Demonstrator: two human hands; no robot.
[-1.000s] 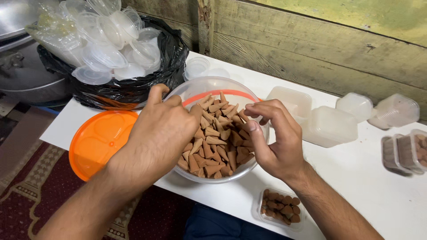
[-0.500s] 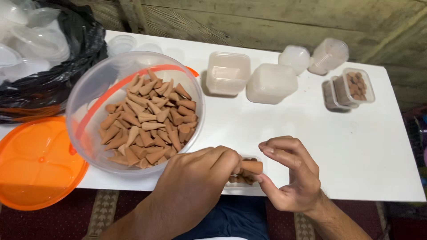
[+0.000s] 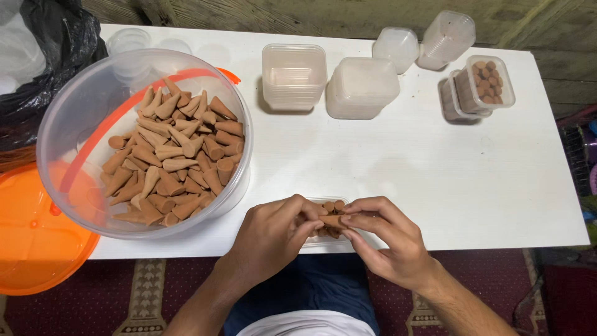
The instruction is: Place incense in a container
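Note:
My left hand (image 3: 273,236) and my right hand (image 3: 388,239) meet at the table's front edge over a small clear box (image 3: 333,208) that holds brown cones. Both pinch the same brown cone (image 3: 331,219) just above that box, fingertips from each side. To the left stands a big clear tub (image 3: 143,140) with an orange handle, filled with many loose brown cones (image 3: 171,165).
An orange lid (image 3: 34,239) lies at the left edge. A black bag (image 3: 46,56) of clear cups sits at the back left. Empty clear boxes (image 3: 293,74), upturned boxes (image 3: 364,86) and filled boxes of cones (image 3: 482,84) stand at the back of the white table (image 3: 435,180).
My hands left the big tub and came down to the small box at the front edge. Both hands have closed together on one cone. The camera tilted down over the table.

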